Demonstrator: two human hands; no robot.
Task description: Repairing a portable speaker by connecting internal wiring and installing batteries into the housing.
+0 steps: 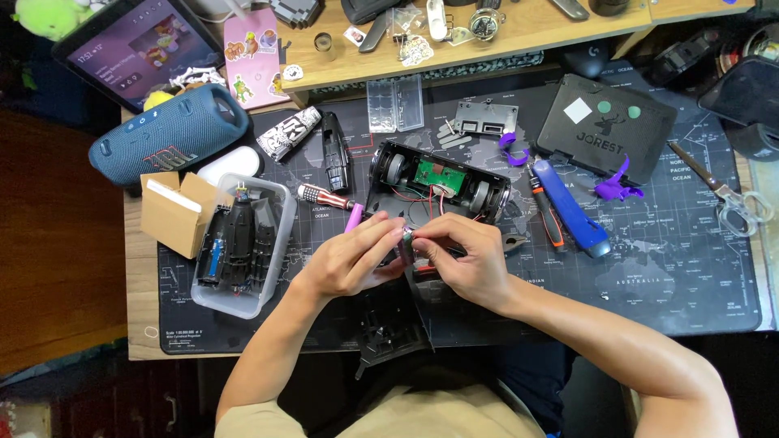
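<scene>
My left hand [355, 258] and my right hand [461, 258] meet over a dark desk mat [649, 276], both pinching a small round metallic part [408, 238] between their fingertips. Thin red and black wires run from it up to an opened black speaker body [438, 182] with a green circuit board [438, 175] just behind my hands. A pink cylindrical cell [355, 217] lies beside my left fingers. A black plastic shell piece [389, 320] sits under my wrists near the desk's front edge.
A clear tray [276, 243] with black parts stands at left, next to a cardboard box [174, 211] and a blue cylindrical speaker [166, 134]. A blue-handled tool [568, 207], an orange screwdriver [545, 212], a black case [604, 126], scissors [722, 191] and a tablet [134, 45] surround the area.
</scene>
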